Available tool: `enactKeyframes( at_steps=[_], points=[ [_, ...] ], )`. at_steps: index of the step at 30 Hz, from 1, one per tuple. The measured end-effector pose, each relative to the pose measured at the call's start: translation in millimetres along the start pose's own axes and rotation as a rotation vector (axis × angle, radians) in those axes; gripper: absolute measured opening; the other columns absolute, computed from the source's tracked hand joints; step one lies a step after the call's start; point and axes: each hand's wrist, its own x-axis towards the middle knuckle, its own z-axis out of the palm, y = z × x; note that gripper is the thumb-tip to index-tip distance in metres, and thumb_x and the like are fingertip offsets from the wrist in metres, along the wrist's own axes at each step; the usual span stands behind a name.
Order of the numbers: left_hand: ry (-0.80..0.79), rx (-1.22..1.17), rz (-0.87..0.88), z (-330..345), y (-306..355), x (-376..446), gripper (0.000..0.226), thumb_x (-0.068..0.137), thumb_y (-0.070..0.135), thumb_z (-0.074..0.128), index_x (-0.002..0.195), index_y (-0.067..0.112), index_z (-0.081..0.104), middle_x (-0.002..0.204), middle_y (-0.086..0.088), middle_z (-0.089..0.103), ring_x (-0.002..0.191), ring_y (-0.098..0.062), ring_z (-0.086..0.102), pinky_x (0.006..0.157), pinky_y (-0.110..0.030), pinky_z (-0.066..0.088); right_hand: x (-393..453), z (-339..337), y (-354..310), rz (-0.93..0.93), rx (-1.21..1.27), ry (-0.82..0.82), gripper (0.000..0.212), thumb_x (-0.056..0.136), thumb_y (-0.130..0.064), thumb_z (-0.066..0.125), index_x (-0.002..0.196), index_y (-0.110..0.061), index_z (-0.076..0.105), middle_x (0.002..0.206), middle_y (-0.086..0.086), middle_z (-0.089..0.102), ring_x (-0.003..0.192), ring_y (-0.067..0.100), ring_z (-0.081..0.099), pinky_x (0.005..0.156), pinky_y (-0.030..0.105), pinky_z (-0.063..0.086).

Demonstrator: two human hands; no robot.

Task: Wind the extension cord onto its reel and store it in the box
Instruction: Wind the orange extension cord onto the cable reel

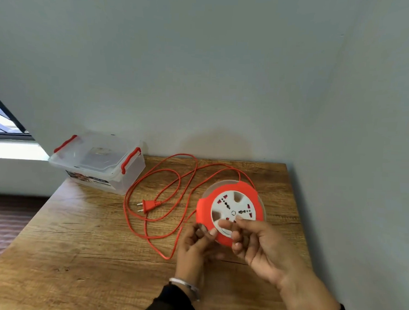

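Note:
An orange reel (229, 208) with a white socket face is tilted up off the wooden table (87, 255), right of centre. My left hand (194, 244) grips its lower left rim. My right hand (258, 245) holds the lower edge, fingers lying on the white face. The orange cord (164, 183) lies unwound in loose loops on the table to the left of the reel, and its plug (148, 205) rests inside the loops. A clear plastic box (98, 163) with red latches stands at the table's back left corner, lid on.
A grey wall runs behind and along the right side of the table. The table's left edge drops to a carpeted floor (3, 227). A window (1, 120) shows at far left.

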Motion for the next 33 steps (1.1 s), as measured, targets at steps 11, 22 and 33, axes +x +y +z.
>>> enactKeyframes(
  at_steps=[11,22,33],
  points=[
    [-0.351,0.657,0.016,-14.2,87.7,50.1,0.03,0.067,0.019,0.074,0.094,0.008,0.07,0.083,-0.018,0.066,0.071,-0.031,0.062,0.063,-0.04,0.049,4.3,-19.4,20.8,-0.616,-1.734,0.118,0.071,0.087,-0.029,0.057,0.139,-0.054,0.016,0.136,-0.003,0.03,0.111,0.019,0.053,0.09,0.03,0.047],
    [-0.602,0.95,0.006,-0.6,102.5,59.1,0.031,0.067,0.026,0.078,0.094,0.013,0.07,0.077,-0.009,0.063,0.052,-0.012,0.056,0.047,-0.024,0.044,19.7,-32.9,33.6,-0.405,-1.468,0.035,0.073,0.08,-0.038,0.064,0.136,-0.058,0.021,0.129,0.002,0.058,0.109,0.02,0.059,0.087,0.023,0.043],
    [-0.452,0.795,0.057,-5.5,70.1,36.8,0.038,0.075,0.017,0.079,0.108,0.029,0.066,0.108,-0.007,0.068,0.065,-0.014,0.071,0.047,-0.026,0.054,26.6,-38.2,35.1,-0.331,-0.935,0.271,0.072,0.074,-0.028,0.076,0.134,-0.044,0.039,0.106,0.008,0.064,0.045,0.014,0.061,0.047,0.022,0.049]
  ],
)
